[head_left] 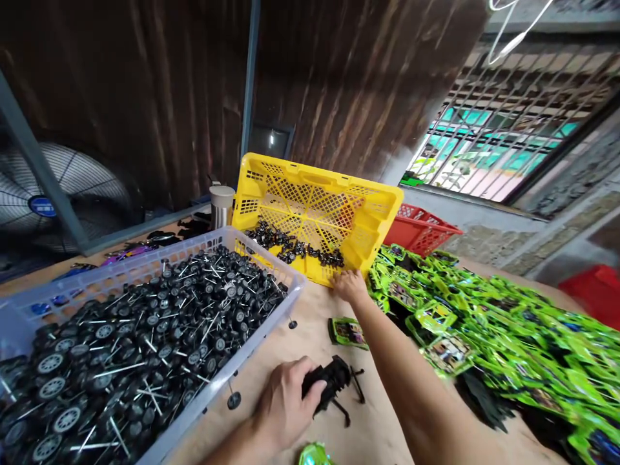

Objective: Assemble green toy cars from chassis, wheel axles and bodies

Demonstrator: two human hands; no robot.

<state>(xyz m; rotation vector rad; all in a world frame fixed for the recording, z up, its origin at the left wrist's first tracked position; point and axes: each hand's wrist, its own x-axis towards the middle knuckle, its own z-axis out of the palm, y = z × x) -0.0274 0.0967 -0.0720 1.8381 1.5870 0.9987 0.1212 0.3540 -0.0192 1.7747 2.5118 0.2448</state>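
My left hand [285, 403] is closed around a black plastic toy chassis [333, 380] lying on the brown table near me. My right arm stretches forward, and my right hand [349, 284] rests at the front rim of a tilted yellow crate [368, 223]. Its fingers curl at the rim, among small black parts [290, 244] heaped along the crate's lower edge. Whether those fingers hold a part is hidden. A single green packet [347, 332] lies on the table between my two hands.
A translucent basket [271, 323] full of black wheels on metal axles [145, 336] fills the left. A big heap of green packets [484, 329] covers the right. Red crates [419, 229] stand behind, with a steel cup [221, 205] and a fan [62, 187] at the left.
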